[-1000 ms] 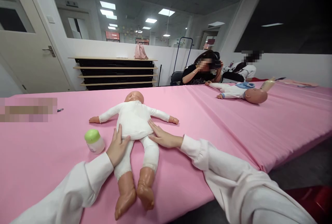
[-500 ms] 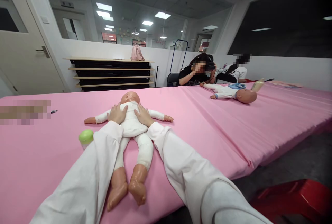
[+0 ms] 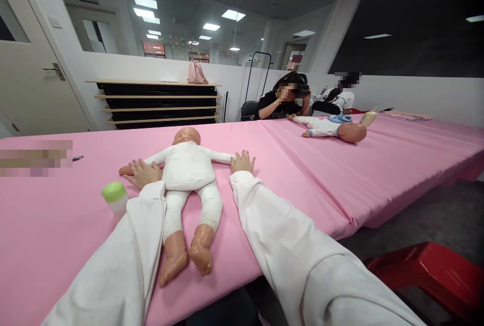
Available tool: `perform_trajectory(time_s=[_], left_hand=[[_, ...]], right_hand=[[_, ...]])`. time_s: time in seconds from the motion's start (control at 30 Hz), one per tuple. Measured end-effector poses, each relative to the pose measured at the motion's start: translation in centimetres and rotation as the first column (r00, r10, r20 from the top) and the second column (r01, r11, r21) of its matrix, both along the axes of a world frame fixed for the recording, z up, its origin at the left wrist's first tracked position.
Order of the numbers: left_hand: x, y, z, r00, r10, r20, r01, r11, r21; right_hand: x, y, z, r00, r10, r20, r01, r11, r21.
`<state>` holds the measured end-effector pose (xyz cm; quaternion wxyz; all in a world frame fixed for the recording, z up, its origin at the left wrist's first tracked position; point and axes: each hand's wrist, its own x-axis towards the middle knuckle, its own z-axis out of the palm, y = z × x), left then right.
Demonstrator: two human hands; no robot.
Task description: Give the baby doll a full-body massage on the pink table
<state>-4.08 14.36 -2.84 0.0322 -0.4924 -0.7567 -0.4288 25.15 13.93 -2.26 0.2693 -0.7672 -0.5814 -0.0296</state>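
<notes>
A baby doll (image 3: pixel 189 167) with a white cloth body lies on its back on the pink-covered table (image 3: pixel 287 185), its head away from me and its bare feet towards me. My left hand (image 3: pixel 144 174) rests over the doll's arm on the left, near its hand, with fingers spread. On the other side my right hand (image 3: pixel 242 163) lies flat over the end of the doll's other arm and hides that doll hand. Both my hands are open. Close to my left sleeve stands a small jar with a green lid (image 3: pixel 114 193).
A second doll (image 3: pixel 340 128) in white and blue lies at the back right beside a bottle (image 3: pixel 369 116). Two people sit beyond the table. A pen (image 3: pixel 77 158) lies at the left, and a red stool (image 3: pixel 427 270) stands at the lower right.
Both my hands have slid outward from the doll's chest along its arms, the left one leftwards and the right one rightwards. The doll's chest is now uncovered. The view has shifted slightly.
</notes>
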Motion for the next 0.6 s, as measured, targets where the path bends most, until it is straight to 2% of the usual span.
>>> perform_trajectory(time_s=[0.07,0.1,0.17,0.2,0.27,0.3,0.4,0.43,0.5,0.6], left_hand=[[0.0,-0.2,0.5,0.998,-0.059,-0.001,0.059,0.998,0.032],[0.1,-0.5,0.9,0.993,-0.122,-0.003,0.122,0.991,0.052],[0.2,-1.3,1.5,0.963,-0.269,-0.011,0.268,0.955,0.125],[0.2,-2.0,1.7,0.942,-0.336,-0.022,0.334,0.925,0.179],[0.5,-3.8,1.7,0.876,-0.475,-0.084,0.480,0.838,0.261],[0.6,-4.9,1.5,0.824,-0.553,-0.122,0.565,0.784,0.258],[0.8,-8.8,0.1,0.590,-0.797,-0.130,0.806,0.591,0.037],[0.6,-10.3,-0.4,0.530,-0.842,-0.097,0.844,0.535,-0.036],[0.1,-13.1,-1.0,0.455,-0.889,-0.048,0.883,0.458,-0.101],[-1.2,-16.2,-0.8,0.324,-0.946,0.002,0.938,0.320,-0.133]], right_hand=[[0.1,-0.5,0.4,1.000,0.004,-0.005,-0.004,1.000,0.026],[-0.2,-0.8,0.5,0.999,0.052,0.006,-0.052,0.998,0.044],[-1.2,-1.8,0.9,0.971,0.239,0.026,-0.240,0.968,0.072],[-1.9,-2.5,1.0,0.936,0.352,0.022,-0.353,0.932,0.083],[-3.3,-4.5,0.9,0.833,0.553,-0.021,-0.547,0.829,0.115],[-4.0,-5.7,0.8,0.770,0.636,-0.044,-0.628,0.769,0.119],[-5.2,-9.7,0.3,0.551,0.832,-0.056,-0.834,0.552,-0.001],[-5.2,-11.1,0.2,0.485,0.873,-0.048,-0.874,0.483,-0.056],[-4.5,-13.7,0.2,0.374,0.927,-0.035,-0.922,0.368,-0.121],[-2.9,-16.2,1.2,0.150,0.988,-0.040,-0.982,0.144,-0.119]])
